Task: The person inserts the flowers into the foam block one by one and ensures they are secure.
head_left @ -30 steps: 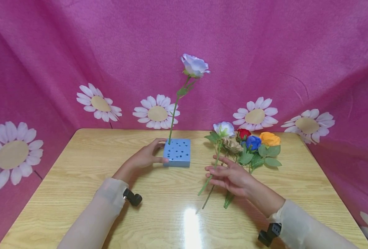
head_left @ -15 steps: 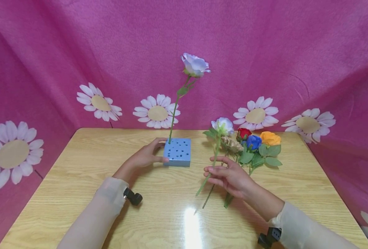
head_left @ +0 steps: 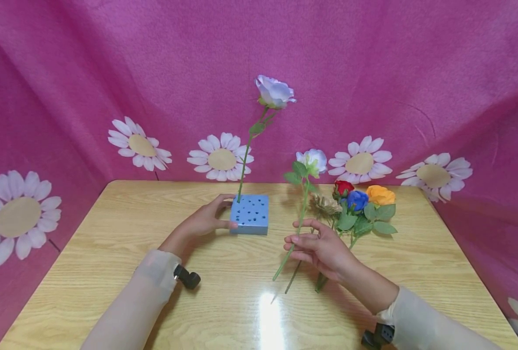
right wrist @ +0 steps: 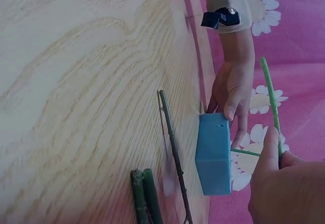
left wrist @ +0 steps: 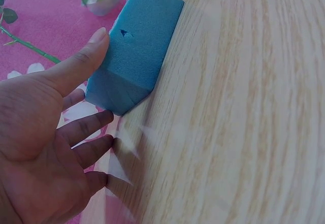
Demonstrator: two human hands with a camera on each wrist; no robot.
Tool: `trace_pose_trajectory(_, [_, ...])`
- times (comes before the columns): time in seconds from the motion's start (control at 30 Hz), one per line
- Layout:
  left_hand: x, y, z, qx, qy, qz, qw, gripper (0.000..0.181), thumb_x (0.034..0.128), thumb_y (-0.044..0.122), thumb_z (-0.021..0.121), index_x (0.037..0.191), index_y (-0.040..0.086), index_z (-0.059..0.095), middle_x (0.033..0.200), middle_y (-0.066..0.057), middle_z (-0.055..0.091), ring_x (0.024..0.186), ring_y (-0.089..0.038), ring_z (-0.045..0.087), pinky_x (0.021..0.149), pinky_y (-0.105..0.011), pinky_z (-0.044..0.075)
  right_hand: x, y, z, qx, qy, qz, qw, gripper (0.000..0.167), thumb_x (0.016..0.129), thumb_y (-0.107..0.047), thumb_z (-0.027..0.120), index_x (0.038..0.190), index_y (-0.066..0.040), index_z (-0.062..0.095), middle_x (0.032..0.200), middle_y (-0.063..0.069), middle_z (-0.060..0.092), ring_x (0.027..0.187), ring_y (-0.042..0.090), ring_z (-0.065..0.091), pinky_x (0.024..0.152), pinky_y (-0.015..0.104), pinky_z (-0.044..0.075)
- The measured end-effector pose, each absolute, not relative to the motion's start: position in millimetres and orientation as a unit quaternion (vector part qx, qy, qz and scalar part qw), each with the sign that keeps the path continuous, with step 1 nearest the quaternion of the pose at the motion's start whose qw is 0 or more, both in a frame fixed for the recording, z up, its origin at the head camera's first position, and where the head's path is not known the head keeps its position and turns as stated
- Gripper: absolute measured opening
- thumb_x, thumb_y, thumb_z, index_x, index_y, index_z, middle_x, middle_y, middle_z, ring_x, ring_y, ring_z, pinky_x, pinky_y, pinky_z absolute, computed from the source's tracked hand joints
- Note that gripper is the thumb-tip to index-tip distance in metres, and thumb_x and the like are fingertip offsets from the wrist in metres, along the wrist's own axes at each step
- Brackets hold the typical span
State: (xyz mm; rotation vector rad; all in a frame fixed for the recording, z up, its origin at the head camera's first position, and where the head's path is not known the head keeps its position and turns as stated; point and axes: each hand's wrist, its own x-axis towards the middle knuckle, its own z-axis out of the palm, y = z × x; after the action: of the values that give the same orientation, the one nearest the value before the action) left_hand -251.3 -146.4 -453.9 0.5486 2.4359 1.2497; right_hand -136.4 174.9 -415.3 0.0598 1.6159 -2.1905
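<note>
My left hand (head_left: 199, 219) holds the left side of a blue foam block (head_left: 255, 228) full of small holes, the thumb at its front edge. From the block's back left hole a pale lilac artificial rose (head_left: 275, 92) rises, leaning right. In the left wrist view, the thumb lies against the foam block (left wrist: 139, 41). My right hand (head_left: 324, 250) pinches the green stem of a second pale artificial rose (head_left: 313, 160), its bloom up and its lower end off the table. The right wrist view shows that stem (right wrist: 271, 94) between thumb and fingers; its bloom is out of that view.
Right of the block lie a beige flower (head_left: 327, 205), a red rose (head_left: 343, 187), a blue rose (head_left: 357, 200) and an orange rose (head_left: 380, 195). Their stems point toward the near edge, partly behind my right hand. A pink curtain (head_left: 259, 39) hangs behind the wooden table (head_left: 215, 301).
My right hand has lifted the second pale rose and shifted slightly left; its bloom has risen clear of the beige flower. The left hand and block have stayed put.
</note>
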Motion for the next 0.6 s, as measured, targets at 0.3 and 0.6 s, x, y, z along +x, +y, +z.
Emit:
trace_pose_trajectory(0.3, [-251.2,-147.4,-454.5,0.192,0.860,0.439,0.174,0.081,0.0892,0.032,0.082,0.155,0.029,0.035,0.161,-0.013,0.043,0.155,-0.033,0.028,0.124,-0.061,0.014,-138.1,173.8,-415.1,0.000,0.616,-0.771,0.162,0.027,0.102,0.005,0.056,0.127,0.004,0.045,0.097,0.010,0.076,0.094,0.021,0.076,0.086,0.037,0.061])
trace_pose_trajectory(0.6, [-252.3,-147.4,-454.9,0.197,0.859,0.441,0.171,0.081,0.0890,0.031,0.083,0.155,0.028,0.035,0.161,-0.013,0.043,0.155,-0.032,0.029,0.125,-0.060,0.014,-153.5,171.4,-409.9,-0.004,0.669,-0.737,0.100,0.027,0.102,0.005,0.057,0.126,0.012,0.047,0.098,0.010,0.077,0.093,0.018,0.076,0.083,0.035,0.062])
